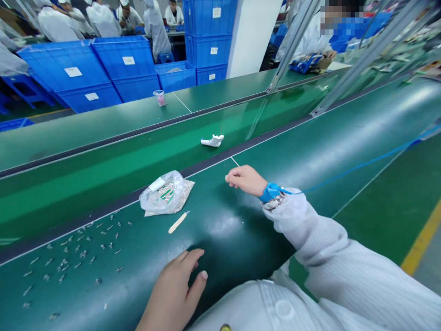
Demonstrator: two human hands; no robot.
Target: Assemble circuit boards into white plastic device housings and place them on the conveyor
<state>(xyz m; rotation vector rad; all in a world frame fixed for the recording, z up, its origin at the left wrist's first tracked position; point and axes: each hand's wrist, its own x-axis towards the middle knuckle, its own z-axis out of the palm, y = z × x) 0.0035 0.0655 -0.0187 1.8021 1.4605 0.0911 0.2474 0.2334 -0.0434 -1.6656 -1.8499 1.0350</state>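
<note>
My left hand (175, 287) lies flat on the dark green bench near the bottom edge, fingers stretched out and holding nothing. My right hand (245, 179) hovers at the bench's far edge beside the conveyor belt (103, 174). Its fingers are curled in and nothing shows in them. A blue wrist strap (270, 191) with a blue cord circles that wrist. A small white plastic part (212, 140) lies on the belt beyond the right hand. Left of the right hand sit a clear plastic bag (165, 193) of small parts and a pale flat stick (178, 222).
Several tiny metal pieces (76, 250) are scattered on the bench at left. A small cup (159, 97) with pink contents stands on the far bench. Blue crates (127, 64) are stacked behind it. Other people in white coats work at the back and at upper right.
</note>
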